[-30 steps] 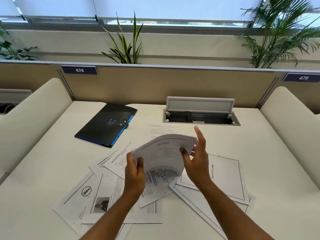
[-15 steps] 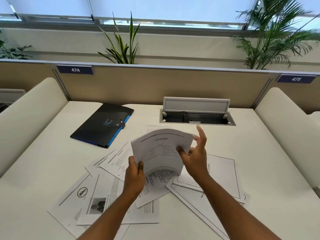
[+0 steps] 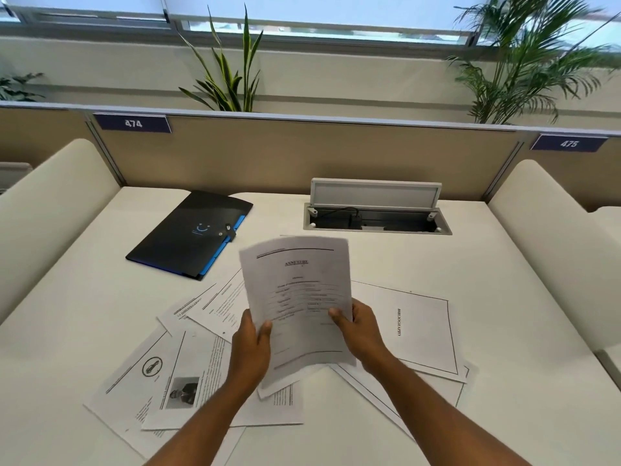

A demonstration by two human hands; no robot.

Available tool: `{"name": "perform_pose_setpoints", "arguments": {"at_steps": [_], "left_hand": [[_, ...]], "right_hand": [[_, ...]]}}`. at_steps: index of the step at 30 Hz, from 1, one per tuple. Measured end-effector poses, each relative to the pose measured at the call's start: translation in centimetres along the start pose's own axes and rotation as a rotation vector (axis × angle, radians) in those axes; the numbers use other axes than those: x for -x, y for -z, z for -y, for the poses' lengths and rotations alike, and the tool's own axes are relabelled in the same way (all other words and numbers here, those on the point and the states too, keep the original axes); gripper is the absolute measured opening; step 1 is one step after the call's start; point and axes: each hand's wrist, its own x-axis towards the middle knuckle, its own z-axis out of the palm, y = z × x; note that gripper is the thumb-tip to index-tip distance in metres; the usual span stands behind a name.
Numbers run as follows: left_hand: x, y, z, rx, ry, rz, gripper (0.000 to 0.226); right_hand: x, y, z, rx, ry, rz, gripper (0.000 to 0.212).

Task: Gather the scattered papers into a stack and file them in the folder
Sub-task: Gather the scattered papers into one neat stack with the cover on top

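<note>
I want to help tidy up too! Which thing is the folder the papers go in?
Look at the white desk, toward its far left corner under the sign reading 474. The folder lies flat and closed there, apart from the scattered papers. It is the only black thing on the desk, with a blue edge and a small blue smile on its cover.

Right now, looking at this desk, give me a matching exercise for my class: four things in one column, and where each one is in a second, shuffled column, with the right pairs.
Things
1. black folder
2. held papers
3. bibliography sheet
4. cable box

Places
A. gripped by the left hand and right hand
B. flat on the desk, right of the hands
C. closed, far left on the desk
D. lid up, at the back of the desk

Pairs: 1-C, 2-A, 3-B, 4-D
</note>
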Motion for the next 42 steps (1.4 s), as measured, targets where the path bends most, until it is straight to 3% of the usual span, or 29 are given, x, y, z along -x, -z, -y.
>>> {"name": "perform_pose_setpoints", "arguments": {"at_steps": [3,6,11,17,25,29,33,37,42], "left_hand": [[-0.3,0.2,1.1,-0.061,0.073,-0.087,0.015],[-0.7,1.0,2.5,-0.116,0.135,-0.122,0.017],[-0.2,2.0,5.0,-0.177,0.297,-0.048,0.028],[1.3,1.2,6.9,-0.286,0.374,0.04,0.048],[2.0,0.6,7.2,-0.359,0.411,0.057,0.051],[2.2,0.5,7.8,-0.364,0.406,0.038,0.051],[2.4,0.2,8.2,-0.365,0.411,0.004,0.047],[2.6,-0.3,8.2,-0.367,0.407,-0.03,0.045],[2.9,-0.8,8.0,-0.426,0.39,-0.065,0.042]], "right_hand": [[-0.5,1.1,-0.6,0.079,-0.035,0.072,0.036],[-1.6,3.4,-1.6,0.233,-0.047,-0.003,0.036],[-3.1,8.4,-4.3,0.743,-0.044,-0.039,0.038],[-5.7,12.1,-3.2,1.007,-0.035,0.142,0.062],[-7.4,15.2,-3.0,1.182,-0.229,0.218,0.126],[-6.6,16.9,-4.5,1.206,-0.243,0.135,0.129],[-5.8,18.9,-5.9,1.143,-0.32,0.112,0.115],[-4.8,20.3,-6.8,1.127,-0.279,0.078,0.105],[-4.1,20.9,-7.1,1.19,-0.259,0.112,0.123]]}}
